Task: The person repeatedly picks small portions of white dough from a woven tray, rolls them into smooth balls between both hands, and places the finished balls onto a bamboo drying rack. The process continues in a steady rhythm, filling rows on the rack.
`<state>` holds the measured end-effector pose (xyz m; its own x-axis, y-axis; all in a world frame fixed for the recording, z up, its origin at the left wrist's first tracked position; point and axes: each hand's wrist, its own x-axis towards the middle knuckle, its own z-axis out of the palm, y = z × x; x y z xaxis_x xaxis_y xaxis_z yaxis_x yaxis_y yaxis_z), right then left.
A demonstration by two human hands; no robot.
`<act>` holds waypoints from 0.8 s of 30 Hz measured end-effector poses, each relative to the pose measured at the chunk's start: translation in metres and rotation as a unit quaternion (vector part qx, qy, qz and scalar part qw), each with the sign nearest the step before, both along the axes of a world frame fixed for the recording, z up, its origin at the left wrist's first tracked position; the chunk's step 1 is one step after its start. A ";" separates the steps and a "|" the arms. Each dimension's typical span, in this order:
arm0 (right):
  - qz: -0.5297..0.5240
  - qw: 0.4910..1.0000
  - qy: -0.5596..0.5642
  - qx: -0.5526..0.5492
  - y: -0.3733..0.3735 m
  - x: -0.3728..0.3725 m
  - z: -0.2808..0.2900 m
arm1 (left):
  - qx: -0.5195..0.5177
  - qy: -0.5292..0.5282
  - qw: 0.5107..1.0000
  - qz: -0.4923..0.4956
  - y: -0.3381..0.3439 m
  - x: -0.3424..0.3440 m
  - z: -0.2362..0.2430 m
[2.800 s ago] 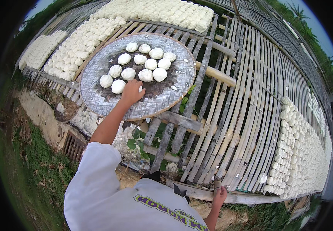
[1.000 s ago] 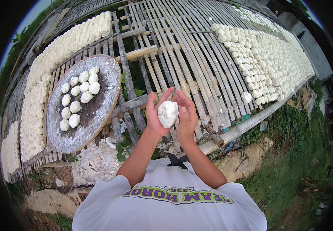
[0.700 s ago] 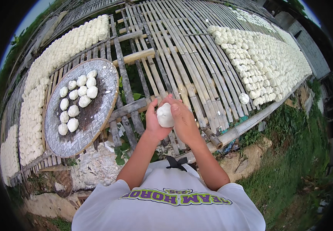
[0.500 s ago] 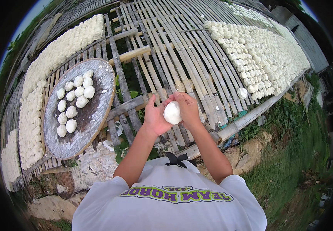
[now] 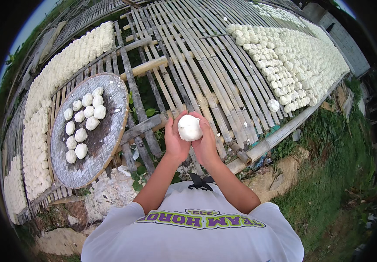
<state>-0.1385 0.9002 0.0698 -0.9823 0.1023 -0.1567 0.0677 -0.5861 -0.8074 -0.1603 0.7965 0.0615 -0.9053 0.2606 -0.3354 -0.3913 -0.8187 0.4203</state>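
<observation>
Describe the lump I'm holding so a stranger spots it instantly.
Find the slatted bamboo rack, then the left hand and right hand cupped before it. Between them sits a rounded white lump, the only one held; lookalikes lie on the rack and woven tray.

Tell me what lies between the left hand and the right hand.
A white ball lies between the left hand and right hand, touching both, as the head view shows.
</observation>
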 end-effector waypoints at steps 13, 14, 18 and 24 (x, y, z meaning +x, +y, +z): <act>-0.039 0.997 0.066 0.015 0.005 0.000 0.008 | 0.135 -0.057 0.989 -0.024 0.016 -0.008 0.015; -0.082 0.988 0.106 0.081 0.007 0.001 0.007 | 0.144 -0.056 0.987 -0.043 0.018 -0.006 0.015; -0.001 0.994 0.076 0.076 0.014 0.002 0.006 | 0.029 0.027 0.999 -0.033 0.021 -0.006 0.024; -0.062 0.955 0.242 0.161 0.003 0.025 0.014 | 0.092 -0.010 0.994 -0.053 0.006 -0.025 0.039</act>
<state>-0.1135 0.9028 0.0840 -0.9087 0.1896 0.3719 -0.4132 -0.2812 -0.8661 -0.1857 0.8023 0.1006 -0.8634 0.4127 -0.2904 -0.4861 -0.8344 0.2596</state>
